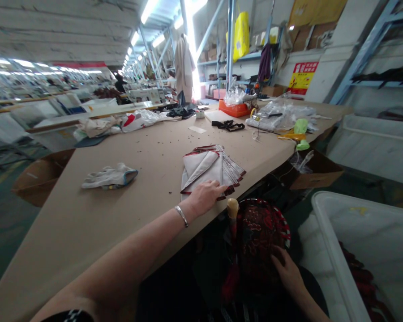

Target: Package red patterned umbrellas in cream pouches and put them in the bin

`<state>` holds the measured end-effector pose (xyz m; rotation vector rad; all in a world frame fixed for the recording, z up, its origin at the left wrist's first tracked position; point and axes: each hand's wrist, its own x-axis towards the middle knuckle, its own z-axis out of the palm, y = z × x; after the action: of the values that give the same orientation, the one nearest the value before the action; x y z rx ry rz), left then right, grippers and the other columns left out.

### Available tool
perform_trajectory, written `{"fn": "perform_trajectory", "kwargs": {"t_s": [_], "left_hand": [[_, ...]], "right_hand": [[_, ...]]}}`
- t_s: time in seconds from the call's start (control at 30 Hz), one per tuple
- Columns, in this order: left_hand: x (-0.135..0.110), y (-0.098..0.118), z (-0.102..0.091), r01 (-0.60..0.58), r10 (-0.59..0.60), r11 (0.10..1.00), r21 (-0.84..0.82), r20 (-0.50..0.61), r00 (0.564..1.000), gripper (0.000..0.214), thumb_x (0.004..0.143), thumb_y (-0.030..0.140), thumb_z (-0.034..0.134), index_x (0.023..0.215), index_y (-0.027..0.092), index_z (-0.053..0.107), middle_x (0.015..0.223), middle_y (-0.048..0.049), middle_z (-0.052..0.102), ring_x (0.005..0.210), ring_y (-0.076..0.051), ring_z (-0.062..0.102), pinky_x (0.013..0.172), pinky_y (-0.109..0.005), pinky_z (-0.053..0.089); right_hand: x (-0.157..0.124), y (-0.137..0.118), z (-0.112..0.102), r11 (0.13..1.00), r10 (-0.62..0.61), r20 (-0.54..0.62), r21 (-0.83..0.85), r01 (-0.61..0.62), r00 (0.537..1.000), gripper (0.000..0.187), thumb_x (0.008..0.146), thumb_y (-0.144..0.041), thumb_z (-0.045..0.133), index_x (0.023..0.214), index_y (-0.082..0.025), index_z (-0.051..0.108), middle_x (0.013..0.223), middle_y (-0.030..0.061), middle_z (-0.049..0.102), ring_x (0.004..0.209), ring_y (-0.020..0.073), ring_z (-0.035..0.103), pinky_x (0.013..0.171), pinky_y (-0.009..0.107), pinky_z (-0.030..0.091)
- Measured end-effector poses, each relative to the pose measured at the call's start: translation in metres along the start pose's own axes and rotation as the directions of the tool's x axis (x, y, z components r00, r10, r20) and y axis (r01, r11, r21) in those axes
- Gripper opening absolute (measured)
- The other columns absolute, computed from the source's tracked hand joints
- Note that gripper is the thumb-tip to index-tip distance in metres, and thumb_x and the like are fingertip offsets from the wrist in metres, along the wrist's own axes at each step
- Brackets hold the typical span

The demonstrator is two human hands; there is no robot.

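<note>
A fanned stack of folded pale cloth pieces with dark red edging [204,167] lies near the table's front edge. My left hand [204,197] rests on its lower front part, fingers stretched out and lying flat. Below the edge, in shadow, is a dark red patterned cloth item [257,235] with a red-and-white rim. A rounded, light wooden-looking knob [233,208] stands beside it. My right hand [287,268] touches the item's right side with fingers apart; the fingertips are partly lost in the dark.
On the brown-covered table [147,156] lies a white work glove [109,176]. Farther back are black straps [228,125], an orange tray [234,109] and clear plastic bags [278,114]. A white bin [332,250] stands at right, with a cardboard box [317,179] beneath the table side.
</note>
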<state>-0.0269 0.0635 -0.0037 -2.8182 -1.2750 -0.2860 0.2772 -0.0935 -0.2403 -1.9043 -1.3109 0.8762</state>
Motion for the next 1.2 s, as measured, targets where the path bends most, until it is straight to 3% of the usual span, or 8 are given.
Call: {"fn": "perform_trajectory", "kwargs": {"t_s": [0.13,0.27,0.5,0.7,0.87,0.93,1.03,1.2], "left_hand": [[0.011,-0.003,-0.011,-0.029,0.029,0.999,-0.021,0.022,0.999,0.024,0.083,0.012,0.051,0.094,0.021,0.070,0.084,-0.0079,0.062,0.076,-0.020,0.056,0.074,-0.030,0.044],[0.015,-0.017,-0.044,0.101,-0.101,0.995,-0.008,-0.138,0.985,0.021,0.082,0.013,0.049,0.076,0.018,0.068,0.079,-0.0060,0.060,0.069,-0.017,0.053,0.069,-0.029,0.044],[-0.041,0.013,-0.123,0.261,-0.131,0.949,0.177,-0.533,0.836,0.026,0.088,0.024,0.046,0.065,0.017,0.058,0.070,-0.0033,0.052,0.067,-0.015,0.050,0.062,-0.028,0.041],[-0.078,0.068,-0.112,-0.003,0.089,0.956,0.292,-0.283,0.955,0.026,0.088,0.023,0.050,0.063,0.021,0.057,0.061,-0.0028,0.052,0.059,-0.017,0.047,0.056,-0.031,0.038],[-0.086,0.093,-0.096,-0.042,0.094,0.984,0.172,-0.308,0.947,0.021,0.086,0.020,0.052,0.066,0.022,0.057,0.063,-0.0036,0.057,0.057,-0.017,0.051,0.052,-0.031,0.039],[-0.091,0.099,-0.094,-0.024,0.071,0.991,0.130,-0.376,0.924,0.022,0.087,0.019,0.052,0.064,0.022,0.055,0.061,-0.0031,0.057,0.054,-0.016,0.050,0.050,-0.031,0.039],[-0.103,0.102,-0.084,-0.014,0.041,0.998,0.060,-0.473,0.880,0.028,0.087,0.019,0.049,0.059,0.022,0.049,0.057,-0.0018,0.054,0.048,-0.013,0.046,0.046,-0.028,0.035],[-0.128,0.093,-0.022,0.095,-0.195,0.969,-0.227,-0.471,0.860,0.014,0.081,0.017,0.051,0.067,0.020,0.051,0.064,-0.0020,0.058,0.052,-0.013,0.049,0.047,-0.025,0.031]], "right_hand": [[-0.007,-0.026,-0.001,0.995,-0.057,-0.020,0.082,0.058,0.998,0.050,0.071,-0.054,0.052,0.104,-0.020,0.065,0.114,0.0120,0.069,0.110,0.0304,0.063,0.102,0.045,0.046],[-0.012,-0.063,-0.003,0.978,-0.109,0.032,0.185,0.101,0.994,0.041,0.076,-0.052,0.056,0.103,-0.023,0.068,0.109,0.0088,0.071,0.107,0.0293,0.064,0.099,0.042,0.048],[-0.034,-0.167,-0.004,0.863,-0.284,0.261,0.489,0.127,0.923,0.035,0.083,-0.049,0.058,0.103,-0.022,0.067,0.095,0.0068,0.071,0.091,0.0245,0.065,0.084,0.036,0.051],[-0.065,-0.262,-0.032,0.678,-0.650,0.116,0.535,0.504,0.751,0.061,0.081,-0.044,0.063,0.138,-0.031,0.045,0.138,0.0067,0.051,0.124,0.0290,0.049,0.100,0.039,0.045],[-0.064,-0.264,-0.022,0.609,-0.789,0.090,0.243,0.755,0.608,0.070,0.077,-0.020,0.064,0.143,-0.029,0.041,0.140,0.0084,0.051,0.130,0.0283,0.046,0.109,0.045,0.041],[-0.054,-0.248,-0.014,0.641,-0.767,0.116,0.170,0.748,0.631,0.064,0.080,-0.018,0.058,0.141,-0.029,0.044,0.139,0.0080,0.053,0.130,0.0273,0.048,0.107,0.045,0.043],[-0.035,-0.221,-0.013,0.794,-0.606,0.202,0.209,0.571,0.769,0.058,0.081,-0.029,0.058,0.139,-0.028,0.048,0.132,0.0091,0.060,0.113,0.0282,0.062,0.095,0.042,0.052],[-0.033,-0.192,-0.029,0.885,-0.391,0.214,0.354,0.302,0.895,0.042,0.081,-0.037,0.051,0.117,-0.022,0.065,0.111,0.0078,0.072,0.093,0.0269,0.070,0.079,0.033,0.058]]}}
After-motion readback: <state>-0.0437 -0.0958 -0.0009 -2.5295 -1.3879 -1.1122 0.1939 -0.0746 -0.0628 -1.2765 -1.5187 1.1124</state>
